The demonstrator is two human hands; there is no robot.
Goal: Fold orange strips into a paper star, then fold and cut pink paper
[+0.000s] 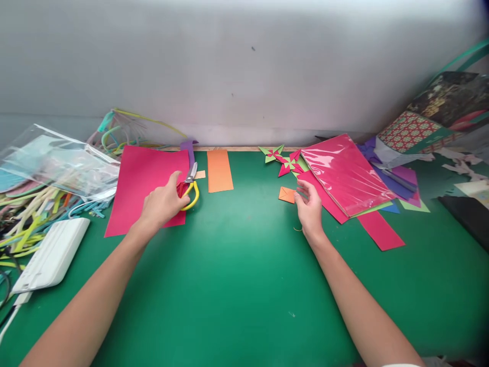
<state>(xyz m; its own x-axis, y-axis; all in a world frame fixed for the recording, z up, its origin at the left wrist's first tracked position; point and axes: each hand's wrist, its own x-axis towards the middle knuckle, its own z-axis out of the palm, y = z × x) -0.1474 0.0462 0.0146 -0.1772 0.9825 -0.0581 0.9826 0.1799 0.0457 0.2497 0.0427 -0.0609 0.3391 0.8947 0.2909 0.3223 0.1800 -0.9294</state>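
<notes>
My left hand hovers over or rests at the scissors with yellow handles, its thumb and index finger apart; whether it touches them is hard to tell. The scissors lie on the right edge of a large red sheet. A small folded orange paper with crease lines sits at the fingertips of my right hand, its right edge between thumb and fingers. To the left of it lies an orange paper strip, with a small pale orange piece beside the scissors.
Red and green folded paper stars lie at the back, beside a plastic-wrapped pack of red paper and coloured sheets. On the left are a clear plastic pouch, a white power bank and loose strips. A patterned bag stands right.
</notes>
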